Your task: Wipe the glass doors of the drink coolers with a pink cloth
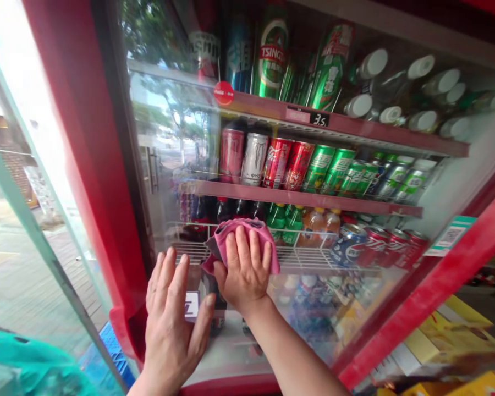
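My right hand (244,269) presses a pink cloth (256,234) flat against the glass door (177,165) of a red drinks fridge, fingers stretched over the cloth. My left hand (171,313) lies open and flat on the same glass, just lower left of the right hand, fingers spread and pointing up. It holds nothing. Behind the glass are shelves of drink cans (289,162) and bottles (309,223).
The fridge's red frame (78,165) runs down the left and a red edge (437,286) slants at the lower right. Yellow cartons (457,335) sit at the bottom right. A glass pane and a street scene are at the left; teal fabric (28,363) shows bottom left.
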A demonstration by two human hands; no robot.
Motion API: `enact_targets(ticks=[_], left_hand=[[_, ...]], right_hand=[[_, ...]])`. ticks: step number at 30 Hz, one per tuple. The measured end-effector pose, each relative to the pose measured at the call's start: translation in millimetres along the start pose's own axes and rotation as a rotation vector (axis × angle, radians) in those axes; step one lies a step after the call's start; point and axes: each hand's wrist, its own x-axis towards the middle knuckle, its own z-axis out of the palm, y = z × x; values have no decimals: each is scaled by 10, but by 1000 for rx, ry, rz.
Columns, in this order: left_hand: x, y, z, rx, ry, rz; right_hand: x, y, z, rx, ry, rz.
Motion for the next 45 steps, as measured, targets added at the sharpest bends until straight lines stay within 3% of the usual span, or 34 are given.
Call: enact_targets(ticks=[4,8,11,13,16,22,25,27,30,33,37,40,45], left_hand=[[38,-70,-93,-23,-14,25],[22,-218,-204,-47,-9,25],[-24,-340,-284,-69,-8,30],[-58,-404,-341,-85,-3,41],[-101,-463,-437,-91,-6,54],[-130,-510,-606,-106,-38,26],[-119,-560,-637,-113,-40,17],[-105,-603,-651,-106,-51,41],[-78,-647,-675,-97,-64,60],[-51,-653,-695,-105,-60,45],[-32,-679,-685,-88,-56,78],[-32,-725,-661,-69,-50,113],[-36,-753,-621,-46,-54,105]], right_hand=[[5,296,-168,-49,5,13],[100,801,-353,-187,134,293],[238,907,-354,-234,214,416],[334,787,-289,-242,251,463],[462,400,-150,-224,231,454],[554,-601,156,-122,73,213],[419,-927,262,-35,-1,28],[276,-974,276,0,-13,-67],[84,-783,210,-12,-2,-73],[67,-450,102,-107,50,87],[405,-235,16,-204,118,344],[773,-390,31,-186,114,389],[1129,-920,172,-63,27,177]])
